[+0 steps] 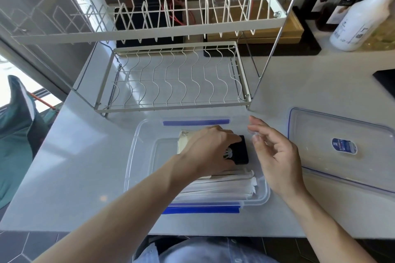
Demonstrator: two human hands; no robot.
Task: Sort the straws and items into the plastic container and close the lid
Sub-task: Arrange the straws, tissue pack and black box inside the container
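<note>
A clear plastic container (pixel 136 147) with blue clips stands open on the white counter in front of me. White paper-wrapped straws (pixel 224 186) lie stacked along its near side. My left hand (pixel 209 149) reaches into the container and grips a black packet (pixel 241 151) with a white logo, lying next to a cream packet (pixel 183 141) that my hand partly hides. My right hand (pixel 275 151) hovers over the container's right rim, fingers apart and holding nothing. The clear lid (pixel 342 147) with a blue label lies flat to the right of the container.
A white wire dish rack (pixel 171 79) stands just behind the container, its upper tier overhead. A white bottle (pixel 359 21) and dark boxes sit at the back right. A black object (pixel 384 81) lies at the right edge. The counter's left edge drops to the floor.
</note>
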